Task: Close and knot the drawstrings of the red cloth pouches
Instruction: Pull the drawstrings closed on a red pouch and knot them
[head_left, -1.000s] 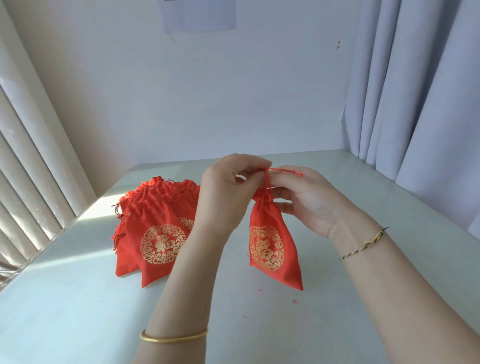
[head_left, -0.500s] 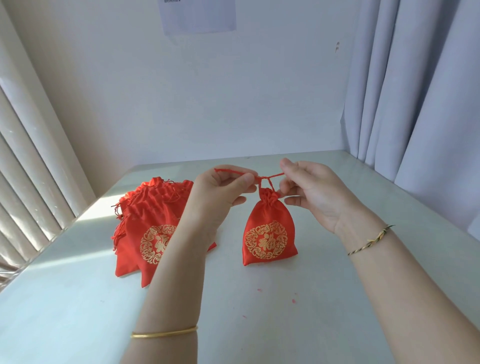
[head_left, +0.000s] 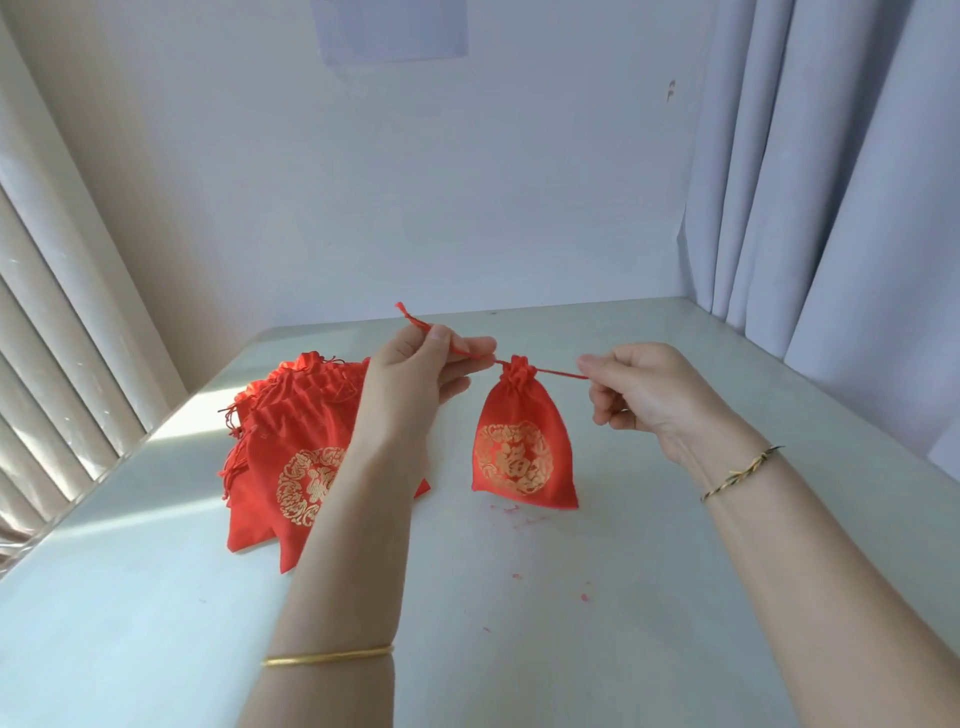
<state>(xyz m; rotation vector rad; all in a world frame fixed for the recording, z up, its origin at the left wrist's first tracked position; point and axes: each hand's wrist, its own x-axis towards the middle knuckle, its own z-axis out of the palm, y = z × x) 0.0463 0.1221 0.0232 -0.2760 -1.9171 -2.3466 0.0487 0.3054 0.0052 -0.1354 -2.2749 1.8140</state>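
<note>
Two hands hold one red pouch by its drawstrings, between them and above the bench.

The left hand (head_left: 410, 379) pinches the left drawstring (head_left: 467, 354) between thumb and forefinger, and the loose end of this string sticks out up and to the left behind the thumb. The right hand (head_left: 644, 389) pinches the right drawstring (head_left: 561, 372) with its fingertips, the other fingers curled. The hands are apart, and the strings run almost straight from each one to the neck of the red pouch (head_left: 522, 452). The neck is gathered tight and lies between the hands, a little nearer to the left one. The pouch hangs upright, gold emblem toward the camera; its lower edge reaches the bench (head_left: 519, 597), but I cannot tell if it rests there. A pile of red pouches (head_left: 280, 441) lies on the bench behind the left forearm.
</note>
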